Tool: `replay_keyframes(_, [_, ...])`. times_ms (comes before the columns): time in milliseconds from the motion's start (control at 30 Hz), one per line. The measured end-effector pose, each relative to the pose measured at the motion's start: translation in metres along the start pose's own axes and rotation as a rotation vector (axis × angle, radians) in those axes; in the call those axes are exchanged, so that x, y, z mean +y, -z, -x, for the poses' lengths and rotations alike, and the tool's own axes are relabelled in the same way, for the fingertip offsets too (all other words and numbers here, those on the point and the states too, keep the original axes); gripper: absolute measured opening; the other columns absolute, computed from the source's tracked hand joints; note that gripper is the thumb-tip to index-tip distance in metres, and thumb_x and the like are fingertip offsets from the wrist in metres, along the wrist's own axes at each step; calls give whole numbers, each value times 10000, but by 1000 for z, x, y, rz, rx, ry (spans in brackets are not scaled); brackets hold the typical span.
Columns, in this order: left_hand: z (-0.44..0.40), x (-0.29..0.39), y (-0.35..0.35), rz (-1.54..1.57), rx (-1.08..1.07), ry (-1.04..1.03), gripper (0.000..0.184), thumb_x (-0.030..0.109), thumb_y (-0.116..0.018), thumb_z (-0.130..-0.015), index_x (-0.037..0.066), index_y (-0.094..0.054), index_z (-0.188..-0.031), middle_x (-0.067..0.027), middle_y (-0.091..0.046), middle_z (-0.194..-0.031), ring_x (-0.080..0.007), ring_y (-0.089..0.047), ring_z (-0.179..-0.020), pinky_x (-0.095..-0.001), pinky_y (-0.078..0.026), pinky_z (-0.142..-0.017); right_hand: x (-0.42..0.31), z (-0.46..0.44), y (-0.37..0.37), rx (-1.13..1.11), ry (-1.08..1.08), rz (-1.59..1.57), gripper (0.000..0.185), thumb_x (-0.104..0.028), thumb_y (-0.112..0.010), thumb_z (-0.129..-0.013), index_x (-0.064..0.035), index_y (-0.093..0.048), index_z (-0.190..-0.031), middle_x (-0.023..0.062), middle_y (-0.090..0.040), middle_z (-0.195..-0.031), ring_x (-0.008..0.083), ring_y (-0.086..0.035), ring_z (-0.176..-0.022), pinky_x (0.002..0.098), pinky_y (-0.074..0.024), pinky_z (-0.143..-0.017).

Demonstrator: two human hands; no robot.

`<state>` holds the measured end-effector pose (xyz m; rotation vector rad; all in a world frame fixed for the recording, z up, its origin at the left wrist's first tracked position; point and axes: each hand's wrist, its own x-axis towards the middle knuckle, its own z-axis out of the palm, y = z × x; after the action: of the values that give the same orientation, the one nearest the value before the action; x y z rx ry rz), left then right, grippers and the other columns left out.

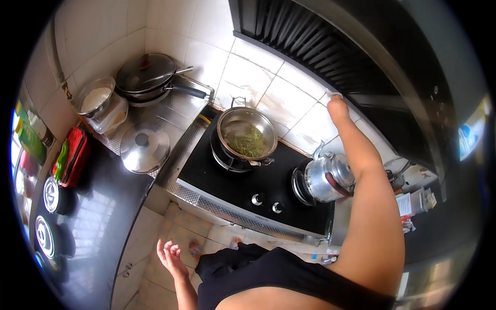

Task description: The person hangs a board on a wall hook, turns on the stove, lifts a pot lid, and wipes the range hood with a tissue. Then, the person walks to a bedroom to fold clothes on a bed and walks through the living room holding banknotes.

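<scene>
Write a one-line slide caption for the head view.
Right hand raised near the range hood, left hand open, by a stove with a pan of greens and a kettle.

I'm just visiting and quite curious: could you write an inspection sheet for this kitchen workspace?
Surface: black hob, bearing a steel pot with greens inside and a metal kettle.
Things in hand: something white at the right hand, too small to identify, near the range hood.
Clutter: lidded pan, bowl, steel lid, red container.
Hands: left hand open, seemingly empty; right grip unclear.
Cables: none made out; yellow hose-like strip behind the hob's left side.
Surroundings: tiled wall, tiled floor.
</scene>
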<state>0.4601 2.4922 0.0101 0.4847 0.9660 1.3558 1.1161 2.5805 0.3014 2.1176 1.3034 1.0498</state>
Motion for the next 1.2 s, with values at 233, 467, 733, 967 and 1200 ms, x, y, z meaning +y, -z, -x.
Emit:
replay_keyframes(233, [-7,1,-27,-28,-111,83,467,270,-510,-913,55,-350,-1295,-65,-550,-1016,-120,-560,-784,-223,-454,-662,10,94,90,308,-109,-741,201,21,-524,-741,-29,-665,-876,137,-633,-893,301,-582,-886,329,-450,-819])
replay_keyframes(467, [-3,2,-112,-261,-555,152,367,116,-570,-868,40,-450,-1206,-52,-566,-1002,-112,-563,-811,-238,-455,-727,-34,188,181,-215,-549,-2875,294,32,-517,-833,-46,-549,-1115,92,-587,-1100,231,-553,-1044,370,-439,-901])
replay_keyframes(733, [34,23,-253,-331,-1265,82,476,-65,-540,-827,19,-398,-1274,-73,-526,-1114,-133,-534,-952,-267,-431,-860,-77,250,203,-523,-519,-3301,339,-21,-564,-819,-72,-529,-1152,95,-559,-1119,225,-540,-1026,371,-473,-818])
replay_keyframes(967, [62,33,-320,-116,-1314,239,352,-46,-538,-847,-15,-475,-1192,-48,-600,-946,-113,-570,-832,-243,-463,-753,-86,278,203,-446,-770,-3125,286,35,-443,-832,-8,-557,-1090,103,-621,-922,150,-585,-746,311,-482,-772])
replay_keyframes(1200, [97,26,-331,-222,-1433,-78,298,-84,-500,-851,-57,-507,-1147,-107,-570,-1066,-168,-579,-967,-275,-470,-829,-98,299,211,573,-760,-1985,191,100,-495,-779,31,-603,-921,70,-564,-914,139,-560,-784,230,-457,-660])
